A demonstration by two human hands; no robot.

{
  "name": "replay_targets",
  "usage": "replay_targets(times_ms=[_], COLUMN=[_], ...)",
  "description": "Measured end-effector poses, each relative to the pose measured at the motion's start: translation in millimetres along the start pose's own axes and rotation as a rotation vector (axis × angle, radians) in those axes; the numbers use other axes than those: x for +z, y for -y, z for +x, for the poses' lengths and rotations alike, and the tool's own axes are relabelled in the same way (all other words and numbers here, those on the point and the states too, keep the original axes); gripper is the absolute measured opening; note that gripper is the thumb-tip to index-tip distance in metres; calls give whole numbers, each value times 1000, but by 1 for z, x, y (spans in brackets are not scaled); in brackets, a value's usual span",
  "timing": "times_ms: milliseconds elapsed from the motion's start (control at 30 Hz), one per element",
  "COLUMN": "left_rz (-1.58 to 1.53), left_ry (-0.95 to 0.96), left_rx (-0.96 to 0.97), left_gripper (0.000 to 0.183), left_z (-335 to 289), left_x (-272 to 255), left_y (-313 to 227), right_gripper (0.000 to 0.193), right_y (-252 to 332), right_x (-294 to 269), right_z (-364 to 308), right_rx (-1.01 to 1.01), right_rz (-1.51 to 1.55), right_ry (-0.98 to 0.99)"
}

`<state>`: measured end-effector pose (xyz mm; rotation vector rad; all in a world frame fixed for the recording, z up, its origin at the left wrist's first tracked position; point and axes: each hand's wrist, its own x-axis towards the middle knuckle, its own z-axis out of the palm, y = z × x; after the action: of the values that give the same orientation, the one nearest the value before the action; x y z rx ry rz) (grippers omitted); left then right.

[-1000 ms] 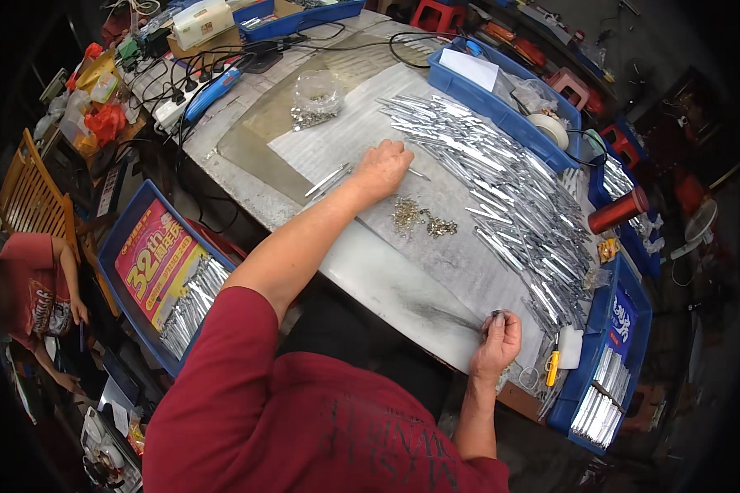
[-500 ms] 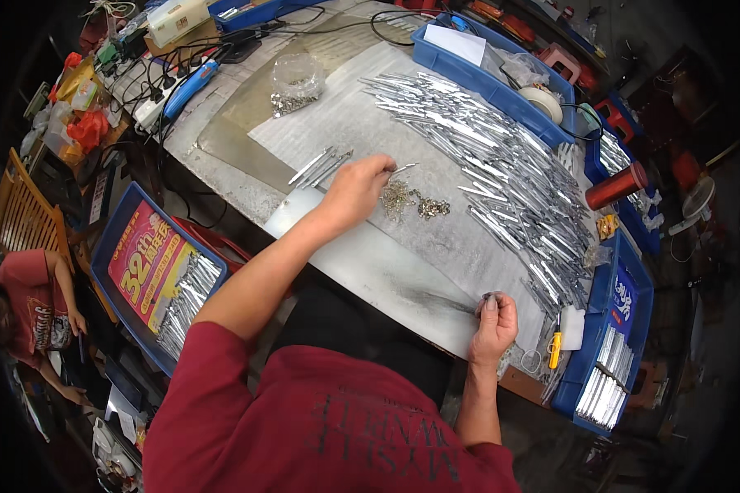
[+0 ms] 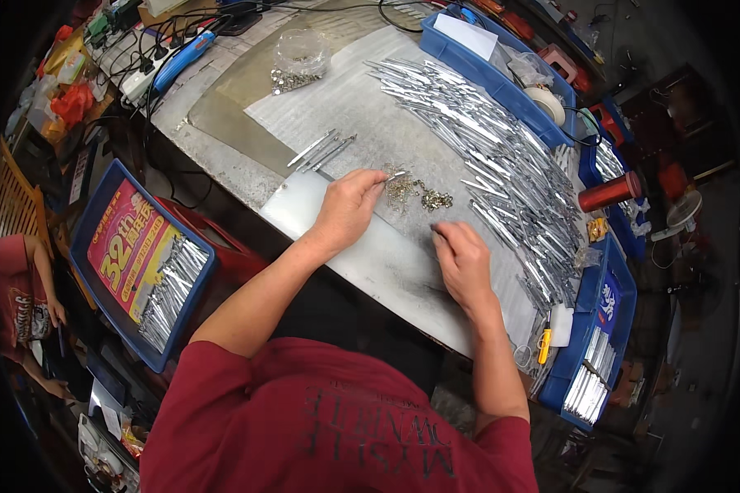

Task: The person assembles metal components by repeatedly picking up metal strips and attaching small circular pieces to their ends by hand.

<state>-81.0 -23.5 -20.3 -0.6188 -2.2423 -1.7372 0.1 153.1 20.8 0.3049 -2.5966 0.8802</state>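
Observation:
My left hand (image 3: 351, 207) is closed in a pinch on a slim silvery metal strip (image 3: 396, 175), whose tip pokes out past the fingers. Just beyond that tip lies a loose heap of tiny metal parts (image 3: 400, 191), with a second small cluster (image 3: 437, 200) to its right. My right hand (image 3: 464, 261) hovers over the near side of the table, fingers curled and pressed together. Something small and dark shows at its fingertips, too little to name. Several similar metal strips (image 3: 321, 153) lie side by side beyond my left hand.
A large pile of metal strips (image 3: 489, 156) covers the table's right side. Blue trays (image 3: 625, 306) line that edge, near a yellow-handled tool (image 3: 544, 345). A bag of small parts (image 3: 298, 64) stands at the back. Another blue tray (image 3: 89, 283) is at left, near another person (image 3: 16, 283).
My right hand has moved up and left from the table's near right edge toward the tiny parts. My left hand has drawn slightly down and left, still pinching the metal strip.

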Motion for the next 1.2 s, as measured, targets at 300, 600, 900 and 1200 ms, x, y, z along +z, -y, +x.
replay_targets(times_ms=[300, 600, 900, 1200], left_rz=[-23, 11, 8, 20], left_ry=[4, 9, 9, 22], left_rx=[-36, 3, -7, -5], left_gripper=[12, 12, 12, 12], left_z=[1, 2, 1, 1], left_x=[0, -1, 0, -2], left_y=[1, -2, -1, -4], right_gripper=[26, 17, 9, 6], right_y=[-13, -18, -22, -25], right_x=[28, 6, 12, 16], right_z=[29, 26, 28, 32], right_rx=[-374, -265, -183, -317], right_rz=[-248, -286, -192, -225], right_ry=[190, 221, 217, 248])
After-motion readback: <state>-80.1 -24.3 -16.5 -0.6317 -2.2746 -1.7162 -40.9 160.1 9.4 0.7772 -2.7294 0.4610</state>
